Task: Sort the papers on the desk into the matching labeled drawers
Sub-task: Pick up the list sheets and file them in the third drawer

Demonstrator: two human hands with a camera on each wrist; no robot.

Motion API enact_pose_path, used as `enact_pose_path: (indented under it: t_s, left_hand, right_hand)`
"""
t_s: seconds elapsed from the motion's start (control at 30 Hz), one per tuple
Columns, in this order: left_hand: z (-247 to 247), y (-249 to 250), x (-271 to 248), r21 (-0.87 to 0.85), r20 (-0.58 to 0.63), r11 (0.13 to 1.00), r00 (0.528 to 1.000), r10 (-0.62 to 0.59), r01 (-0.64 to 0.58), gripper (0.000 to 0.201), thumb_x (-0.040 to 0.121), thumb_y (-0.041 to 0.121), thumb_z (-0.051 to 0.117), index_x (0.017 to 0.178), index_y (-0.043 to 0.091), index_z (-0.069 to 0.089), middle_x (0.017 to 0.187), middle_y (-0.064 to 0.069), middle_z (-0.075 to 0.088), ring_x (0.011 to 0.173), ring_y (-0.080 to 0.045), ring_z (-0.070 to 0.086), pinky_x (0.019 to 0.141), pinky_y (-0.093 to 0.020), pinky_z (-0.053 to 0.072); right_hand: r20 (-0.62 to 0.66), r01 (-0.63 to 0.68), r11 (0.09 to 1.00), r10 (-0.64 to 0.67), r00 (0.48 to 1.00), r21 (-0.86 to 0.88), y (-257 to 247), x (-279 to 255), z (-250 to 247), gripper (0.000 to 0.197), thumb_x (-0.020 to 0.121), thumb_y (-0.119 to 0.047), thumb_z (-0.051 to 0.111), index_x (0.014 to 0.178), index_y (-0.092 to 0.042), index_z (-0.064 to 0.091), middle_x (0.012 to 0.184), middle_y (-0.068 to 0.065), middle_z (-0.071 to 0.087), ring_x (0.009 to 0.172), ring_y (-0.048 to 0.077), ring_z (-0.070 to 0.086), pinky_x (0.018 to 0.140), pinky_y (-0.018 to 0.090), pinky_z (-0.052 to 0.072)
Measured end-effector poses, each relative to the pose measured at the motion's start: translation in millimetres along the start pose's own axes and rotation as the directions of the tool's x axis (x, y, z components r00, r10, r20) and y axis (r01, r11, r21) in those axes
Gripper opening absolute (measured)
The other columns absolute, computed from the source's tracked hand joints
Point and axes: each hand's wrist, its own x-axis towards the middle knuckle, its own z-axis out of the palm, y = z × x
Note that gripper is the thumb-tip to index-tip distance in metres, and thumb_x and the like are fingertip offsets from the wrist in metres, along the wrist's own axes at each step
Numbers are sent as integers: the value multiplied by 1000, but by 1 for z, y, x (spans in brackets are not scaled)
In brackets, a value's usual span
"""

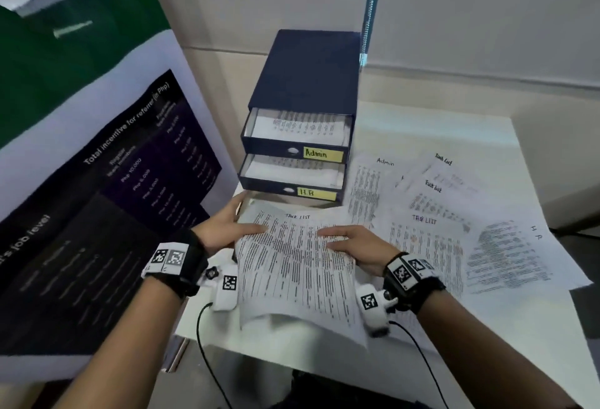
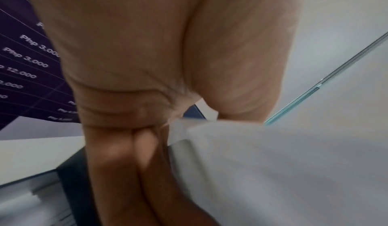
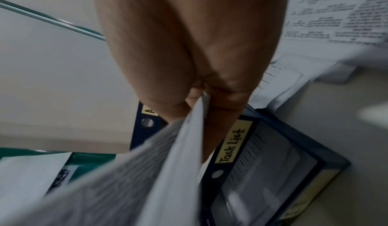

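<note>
I hold a printed sheet headed "Task List" (image 1: 292, 262) with both hands, just in front of the navy drawer unit (image 1: 308, 83). My left hand (image 1: 227, 230) pinches its left edge and my right hand (image 1: 354, 243) pinches its right edge, thumbs on top. The sheet (image 2: 273, 171) shows blank from below in the left wrist view. Under the sheet (image 3: 147, 171) in the right wrist view lies the open drawer labelled "Task List" (image 3: 262, 171), with paper inside. The "Admin" drawer (image 1: 292, 148) and the "HR" drawer (image 1: 285, 187) stand open with paper in them.
More sheets lie spread on the white desk (image 1: 454, 129) to the right: an "Admin" sheet (image 1: 367, 187), Task List sheets (image 1: 425, 246) and an "HR" sheet (image 1: 506, 256). A large poster board (image 1: 97, 181) stands close on the left. Wrist-camera cables (image 1: 207, 360) hang over the desk's front edge.
</note>
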Motion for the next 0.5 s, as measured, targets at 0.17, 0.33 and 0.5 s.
enact_pose_path:
  t_s: [0.17, 0.33, 0.5]
  left_hand:
    - [-17, -23, 11, 140, 44, 988, 996, -72, 66, 49, 82, 26, 79, 128, 26, 62, 137, 6, 56, 106, -4, 59, 84, -12, 44]
    - [-26, -36, 34, 117, -88, 986, 990, -110, 120, 53, 65, 23, 90, 116, 25, 72, 111, -9, 67, 83, -20, 61, 87, -28, 46]
    - [-15, -37, 56, 24, -235, 997, 970, -69, 77, 61, 66, 15, 90, 123, 19, 67, 136, -19, 55, 99, -21, 68, 105, -37, 46]
  right_hand:
    - [-168, -61, 994, 75, 983, 90, -12, 29, 9, 36, 93, 5, 57, 125, -8, 66, 132, 7, 57, 107, 14, 57, 68, 8, 47]
    - [-222, -103, 991, 121, 968, 90, -16, 27, 11, 47, 87, -11, 72, 130, -21, 58, 81, 7, 61, 42, 9, 38, 38, 20, 35]
    - [103, -170, 982, 161, 982, 79, -9, 16, 1, 52, 75, -21, 85, 123, -29, 65, 109, 22, 70, 53, 17, 44, 46, 23, 36]
